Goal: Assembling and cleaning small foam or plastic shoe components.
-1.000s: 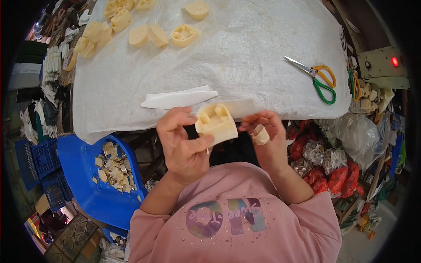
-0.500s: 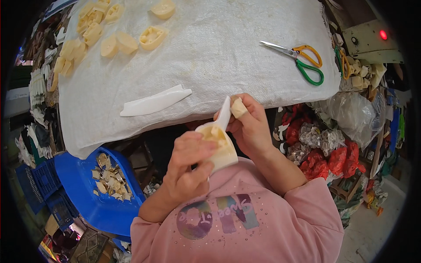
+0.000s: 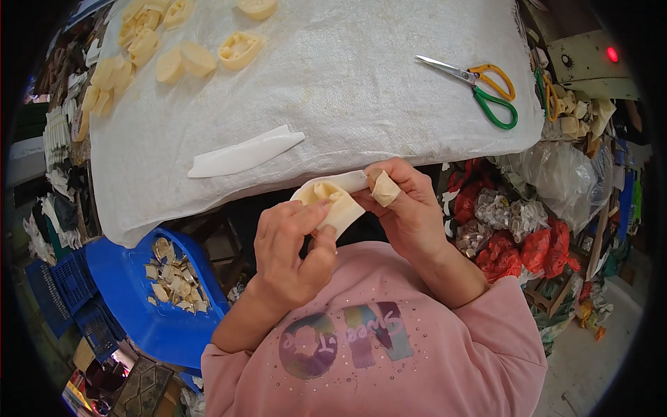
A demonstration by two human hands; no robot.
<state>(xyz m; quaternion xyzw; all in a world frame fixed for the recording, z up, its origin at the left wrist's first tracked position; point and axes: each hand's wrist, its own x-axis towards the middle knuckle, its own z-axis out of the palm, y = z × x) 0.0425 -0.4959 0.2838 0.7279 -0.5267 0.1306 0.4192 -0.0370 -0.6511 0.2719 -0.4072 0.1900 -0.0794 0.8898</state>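
Note:
My left hand (image 3: pixel 288 243) is closed on a hollow cream-coloured moulded piece (image 3: pixel 338 210), with fingers at its rim and inside. Around the far side of that piece runs a white flexible strip (image 3: pixel 351 182). My right hand (image 3: pixel 415 219) pinches the strip's free end, pulling it out to the right. A beige wrap (image 3: pixel 385 189) covers a digit of that hand. Both hands are over my lap, just off the table's near edge. On the table beyond them lies another white strip (image 3: pixel 246 154), notched at one end.
White woven sheeting covers the table (image 3: pixel 333 97). Several similar cream pieces (image 3: pixel 240 51) sit at the far left. Scissors (image 3: pixel 463 74) with yellow and green handles lie at the right. A blue plastic tub (image 3: pixel 132 306) with scraps stands left; red bags (image 3: pixel 535 250) lie right.
The strip's free end has swung from pointing up to lying nearly level toward the right. My left hand and the cream piece have shifted slightly left; my right hand has moved slightly right.

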